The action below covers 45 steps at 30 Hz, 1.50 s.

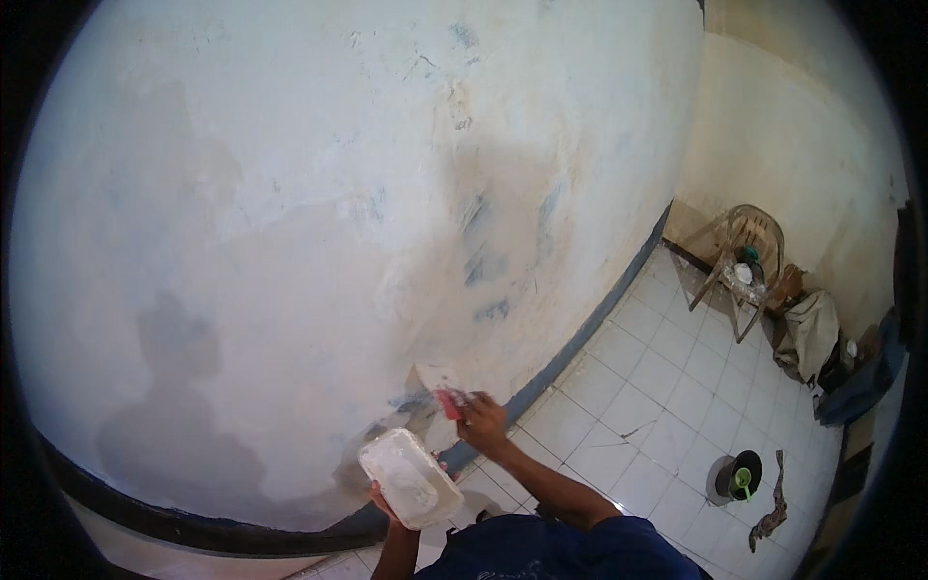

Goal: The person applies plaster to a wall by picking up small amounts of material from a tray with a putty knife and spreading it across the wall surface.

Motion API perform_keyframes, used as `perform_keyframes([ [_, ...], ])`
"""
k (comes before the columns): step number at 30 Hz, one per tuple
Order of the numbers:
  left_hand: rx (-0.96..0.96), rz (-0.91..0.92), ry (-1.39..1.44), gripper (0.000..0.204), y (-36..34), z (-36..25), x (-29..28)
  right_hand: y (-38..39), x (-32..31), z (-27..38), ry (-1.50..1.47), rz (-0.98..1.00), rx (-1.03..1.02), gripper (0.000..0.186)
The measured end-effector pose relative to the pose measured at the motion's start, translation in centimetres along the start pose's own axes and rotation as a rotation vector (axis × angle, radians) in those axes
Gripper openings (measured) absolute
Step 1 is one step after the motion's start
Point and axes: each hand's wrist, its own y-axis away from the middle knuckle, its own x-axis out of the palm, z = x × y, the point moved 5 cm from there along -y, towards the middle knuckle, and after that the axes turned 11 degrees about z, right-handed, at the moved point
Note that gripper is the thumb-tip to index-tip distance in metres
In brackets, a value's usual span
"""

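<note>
My right hand (483,425) is closed around a putty scraper (449,402) with a red part, and its broad edge lies at the lower part of the pale wall (290,251). In my left hand (381,501) is a white rectangular tub (443,508), tilted so that its inside shows. Whitish paste (406,474) coats the tub's bottom. The tub is just below and left of the scraper, close to the wall. Dark bare-looking patches (476,266) mark the wall above my right hand, among smeared, uneven areas.
A dark baseboard (556,365) borders the white tiled floor (619,425). At right are a black bucket (727,476) with a green dipper (742,479) and a crumpled brown rag (770,520). Farther back stand a plastic chair (759,224) bearing small items and a beige cloth (812,329).
</note>
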Motion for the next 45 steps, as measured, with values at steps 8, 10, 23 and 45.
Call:
perform_keyframes([
  [8, 0.037, -0.078, 0.097, 0.095, -0.1, 0.8, 1.1, -11.9, -8.7, -15.9, 0.392, -0.434, 0.184, 0.006],
  [10, 0.05, -0.092, 0.092, 0.095, 0.0, 0.6, 0.6, -9.7, -6.3, -19.0, 0.317, -0.249, 0.366, 0.007],
  [23, 0.089, -0.059, 0.071, 0.093, 0.3, -0.2, 0.1, -6.1, -4.9, -6.6, 0.158, -0.246, 0.224, 0.019],
  [45, 0.06, -0.018, 0.054, 0.098, -0.2, 0.5, 0.2, -21.0, -13.7, -8.2, 0.242, -0.484, 0.078, 0.008],
])
